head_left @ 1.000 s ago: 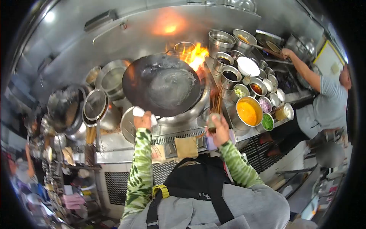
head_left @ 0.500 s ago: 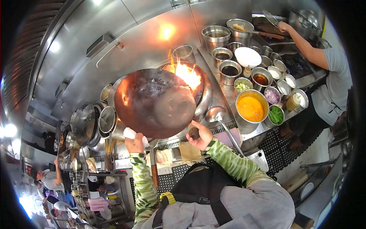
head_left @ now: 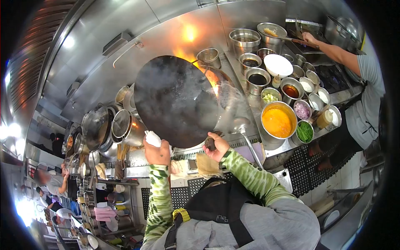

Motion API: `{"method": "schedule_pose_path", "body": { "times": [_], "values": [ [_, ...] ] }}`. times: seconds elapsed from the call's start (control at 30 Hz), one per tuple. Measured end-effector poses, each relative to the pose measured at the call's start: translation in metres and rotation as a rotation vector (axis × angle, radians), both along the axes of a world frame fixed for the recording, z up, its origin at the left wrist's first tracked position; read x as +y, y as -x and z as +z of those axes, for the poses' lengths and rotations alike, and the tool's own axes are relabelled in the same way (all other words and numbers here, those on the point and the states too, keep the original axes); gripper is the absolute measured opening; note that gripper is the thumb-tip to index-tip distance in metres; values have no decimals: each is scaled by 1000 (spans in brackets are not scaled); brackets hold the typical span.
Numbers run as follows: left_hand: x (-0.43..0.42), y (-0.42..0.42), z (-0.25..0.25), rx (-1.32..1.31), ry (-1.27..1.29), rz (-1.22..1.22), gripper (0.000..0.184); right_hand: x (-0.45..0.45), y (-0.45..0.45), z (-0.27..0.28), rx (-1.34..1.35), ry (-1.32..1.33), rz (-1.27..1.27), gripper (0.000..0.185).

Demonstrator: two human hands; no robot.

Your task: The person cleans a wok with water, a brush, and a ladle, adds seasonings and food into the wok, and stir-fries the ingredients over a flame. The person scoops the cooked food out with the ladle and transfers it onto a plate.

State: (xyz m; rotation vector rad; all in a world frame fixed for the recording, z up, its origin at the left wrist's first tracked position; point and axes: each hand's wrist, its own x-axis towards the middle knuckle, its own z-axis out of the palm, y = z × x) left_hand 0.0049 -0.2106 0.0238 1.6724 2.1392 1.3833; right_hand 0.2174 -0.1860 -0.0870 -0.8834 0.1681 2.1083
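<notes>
A large dark wok (head_left: 175,102) is tilted over the burner, with smoke rising from its bare-looking inside. My left hand (head_left: 157,153) is closed on a folded white cloth (head_left: 153,138) at the wok's near left edge. Close to the near right rim, my right hand (head_left: 217,151) is wrapped round a dark, round-ended handle (head_left: 210,143); how it joins the wok is hidden. Orange flames (head_left: 211,79) burn behind the wok's right side. A steel ladle (head_left: 240,125) rests to the right, its long handle pointing towards me.
On the right counter stand a pot of orange liquid (head_left: 278,121), chopped greens (head_left: 305,131), a white bowl (head_left: 278,66) and several sauce pots. A co-worker's arm (head_left: 339,56) reaches over the far right stove. Strainers and pans (head_left: 96,125) crowd the left.
The wok has tipped further, its far side higher and its inside turned more towards me, with more smoke. My left hand has moved slightly right. The flames show lower behind the wok.
</notes>
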Motion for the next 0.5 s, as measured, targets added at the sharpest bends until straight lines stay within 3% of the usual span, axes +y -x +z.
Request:
{"method": "schedule_pose_path", "body": {
  "times": [0.13,0.5],
  "values": [
    [-17,-9,-13,96,-85,-38,70,7,11,-18,-10,11,6,35],
    [-52,-7,-52,-91,-95,-89,75,2,20,-22,-57,18,17,29]
  ]
}}
